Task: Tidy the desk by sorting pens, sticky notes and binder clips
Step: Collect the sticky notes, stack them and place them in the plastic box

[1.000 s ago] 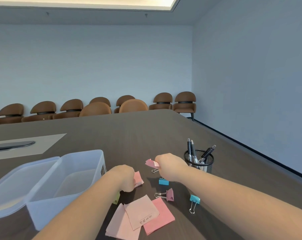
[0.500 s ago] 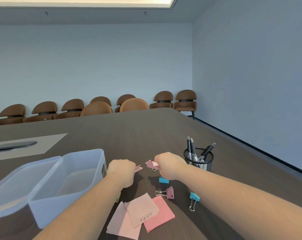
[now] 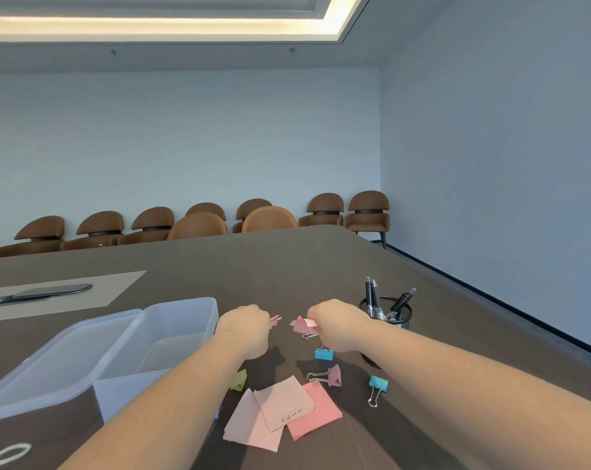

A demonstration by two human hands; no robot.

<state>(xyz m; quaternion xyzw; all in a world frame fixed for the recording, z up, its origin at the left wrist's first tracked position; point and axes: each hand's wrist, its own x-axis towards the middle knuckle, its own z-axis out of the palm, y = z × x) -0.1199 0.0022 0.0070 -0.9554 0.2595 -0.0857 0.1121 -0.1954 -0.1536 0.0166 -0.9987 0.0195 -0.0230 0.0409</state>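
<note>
My left hand (image 3: 244,329) is closed on a small pink sticky note, only its edge (image 3: 275,318) showing. My right hand (image 3: 338,323) grips a pink binder clip (image 3: 302,325) with a scrap of paper in it, held just above the desk. On the desk below lie three pink sticky notes (image 3: 283,410), a blue binder clip (image 3: 323,353), a mauve binder clip (image 3: 333,375), another blue clip (image 3: 377,388) and a yellow-green clip (image 3: 239,379) beside my left forearm. Several pens stand in a black mesh cup (image 3: 387,312) behind my right hand.
A clear plastic box (image 3: 172,337) stands open at left with its lid (image 3: 50,368) lying beside it. A dark flat device (image 3: 50,291) rests on a grey mat far left. Brown chairs (image 3: 199,225) line the desk's far side; the desk edge runs along the right.
My left hand rose from the desk and moved toward the right hand, the pink note now nearly hidden in its fingers. The camera tilted up slightly. My right hand stayed put.
</note>
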